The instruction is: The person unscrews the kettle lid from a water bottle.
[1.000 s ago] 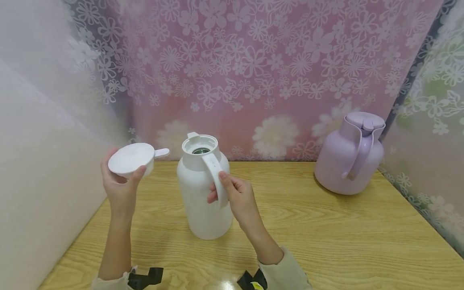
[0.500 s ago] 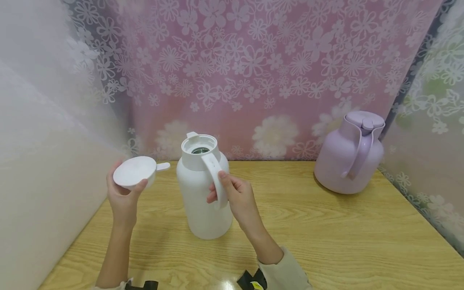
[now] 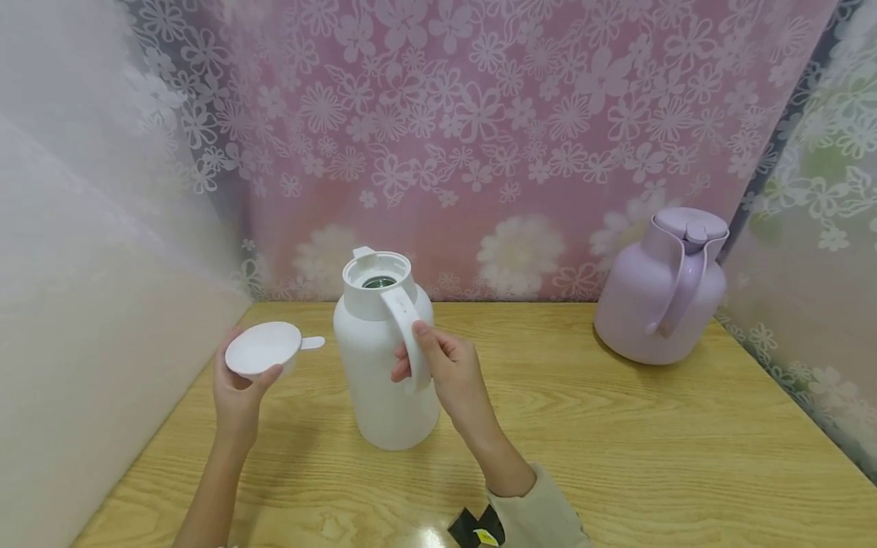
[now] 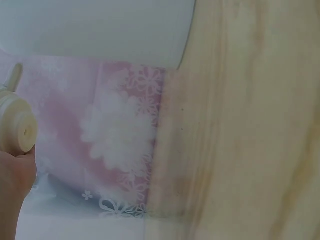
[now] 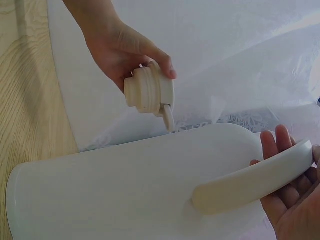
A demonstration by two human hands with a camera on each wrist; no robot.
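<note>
A white vacuum jug (image 3: 384, 365) stands upright on the table with its mouth uncovered and a dark, shiny interior showing. My right hand (image 3: 455, 373) grips the jug's handle (image 5: 255, 177), thumb on top and fingers round it. To the left of the jug, my left hand (image 3: 236, 396) holds the round white lid (image 3: 263, 348) above the table, thumb on one side and fingers on the other. The lid's short lever points right, toward the jug. In the right wrist view the lid's stepped underside plug (image 5: 142, 90) shows.
A lilac vacuum jug (image 3: 651, 304) with its lid on stands at the back right of the wooden table (image 3: 617, 449). A pink flowered curtain (image 3: 479, 152) hangs behind, and a pale wall (image 3: 103, 304) rises along the left edge.
My left hand has lowered the lid and brought it slightly right and nearer. The right hand and the white jug have stayed in place.
</note>
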